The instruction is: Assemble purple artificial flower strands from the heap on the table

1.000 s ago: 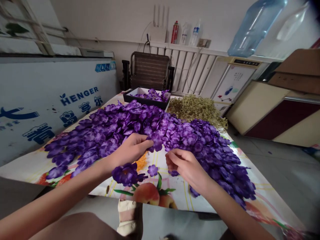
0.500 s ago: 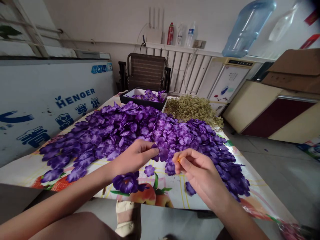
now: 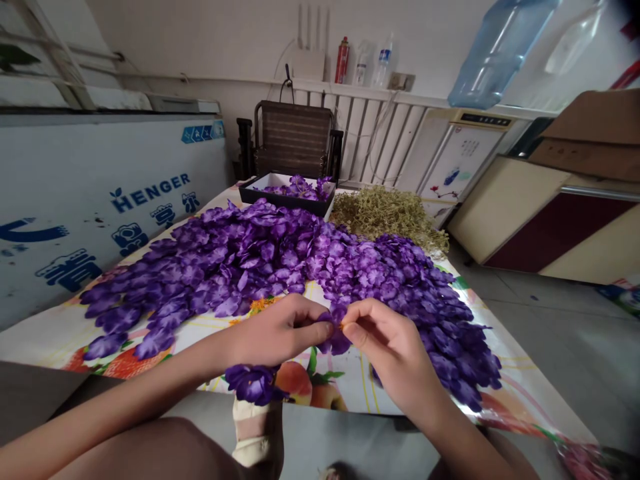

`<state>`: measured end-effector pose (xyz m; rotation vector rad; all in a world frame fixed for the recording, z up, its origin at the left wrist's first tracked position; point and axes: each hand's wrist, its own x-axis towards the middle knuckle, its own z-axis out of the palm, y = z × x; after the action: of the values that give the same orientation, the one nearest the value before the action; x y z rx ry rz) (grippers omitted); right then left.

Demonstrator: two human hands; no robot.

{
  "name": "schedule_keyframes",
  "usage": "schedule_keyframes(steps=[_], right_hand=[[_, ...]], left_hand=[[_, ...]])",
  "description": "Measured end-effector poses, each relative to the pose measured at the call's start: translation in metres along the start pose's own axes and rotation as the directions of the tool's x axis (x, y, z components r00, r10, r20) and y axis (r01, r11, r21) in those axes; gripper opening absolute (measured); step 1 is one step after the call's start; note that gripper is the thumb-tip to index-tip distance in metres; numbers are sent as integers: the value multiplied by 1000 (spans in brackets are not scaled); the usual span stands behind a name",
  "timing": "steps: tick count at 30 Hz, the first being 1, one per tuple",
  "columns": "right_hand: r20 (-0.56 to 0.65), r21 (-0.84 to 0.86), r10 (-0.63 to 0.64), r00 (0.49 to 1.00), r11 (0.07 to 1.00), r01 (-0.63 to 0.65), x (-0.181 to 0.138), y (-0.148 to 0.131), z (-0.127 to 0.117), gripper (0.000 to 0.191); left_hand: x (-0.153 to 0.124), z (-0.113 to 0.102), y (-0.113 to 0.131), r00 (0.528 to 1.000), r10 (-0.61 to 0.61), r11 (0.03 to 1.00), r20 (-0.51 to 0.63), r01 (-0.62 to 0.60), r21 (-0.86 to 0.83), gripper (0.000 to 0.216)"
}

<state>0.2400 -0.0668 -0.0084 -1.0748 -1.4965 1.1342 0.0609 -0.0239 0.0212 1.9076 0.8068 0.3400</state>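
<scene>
Between thumb and fingers, my left hand (image 3: 293, 330) pinches a purple fabric flower petal piece (image 3: 336, 339) above the near part of the table. My right hand (image 3: 387, 340) is closed beside it, its fingertips at the petal piece's middle on a small orange flower centre (image 3: 342, 327), mostly hidden by the fingers. Below my left wrist hangs a fuller purple flower (image 3: 254, 383) at the table's front edge. Behind both hands spreads a wide heap of purple petal pieces (image 3: 260, 240). Some orange flower centres (image 3: 262, 305) lie just past my left hand.
A fruit-print tablecloth (image 3: 200, 339) covers the table. At its back stand a black-rimmed box (image 3: 285, 200) with purple flowers and a pile of greenish stems (image 3: 393, 217). A white freezer (image 3: 100, 200) borders the left, a brown chair (image 3: 294, 137) the far side, a cabinet (image 3: 550, 220) the right.
My hands have come together, bringing the orange centre to the petal piece. My left hand has moved slightly right and down, and orange centres now show behind it.
</scene>
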Motion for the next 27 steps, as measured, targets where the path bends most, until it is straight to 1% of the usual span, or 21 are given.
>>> schedule_keyframes(steps=[5, 7, 10, 12, 14, 16, 18, 20, 21, 23, 24, 25, 27], right_hand=[[-1, -66, -16, 1000, 998, 16, -3, 2, 0, 10], [1, -90, -47, 999, 995, 46, -3, 4, 1, 10], [6, -106, -119, 993, 987, 119, -4, 9, 5, 8], [-4, -84, -130, 992, 988, 129, -5, 11, 7, 6], [-19, -30, -91, 996, 995, 90, -4, 11, 8, 4], [-1, 39, -22, 1000, 999, 22, -3, 10, 7, 14], [71, 62, 45, 996, 997, -49, -2, 8, 6, 16], [161, 55, 91, 983, 993, -100, -1, 7, 3, 7], [201, 55, 106, 974, 991, -119, 0, 7, 2, 5], [229, 64, 116, 967, 989, -133, 0, 8, -2, 8], [208, 57, 103, 973, 991, -117, 0, 9, -4, 7], [169, 29, 79, 982, 996, -85, 0, 10, -7, 6], [71, -56, -15, 997, 998, 19, 0, 12, -14, 5]], left_hand=[[1, 1, 0, 1000, 3, 1000, 16, -3, -27, 30], [0, 2, 1, 1000, -1, 1000, 24, 1, -29, 31], [0, 3, 3, 1000, 6, 999, 21, -7, 32, 31], [-1, 4, 4, 999, 31, 995, 6, -32, 99, 29], [-1, 4, 5, 997, 72, 984, -7, -70, 167, 27], [-2, 4, 5, 994, 110, 969, -10, -105, 225, 26], [-2, 4, 4, 993, 120, 958, -2, -115, 262, 24], [-3, 4, 3, 994, 112, 955, -1, -108, 276, 25], [-3, 4, 3, 994, 110, 955, -4, -105, 276, 27], [-4, 5, 3, 994, 110, 964, -18, -102, 245, 33], [-4, 4, 4, 994, 103, 974, -37, -93, 205, 34], [-5, 4, 5, 995, 85, 987, -57, -76, 142, 36], [-7, 2, 7, 997, 33, 999, -72, -33, -1, 34]])
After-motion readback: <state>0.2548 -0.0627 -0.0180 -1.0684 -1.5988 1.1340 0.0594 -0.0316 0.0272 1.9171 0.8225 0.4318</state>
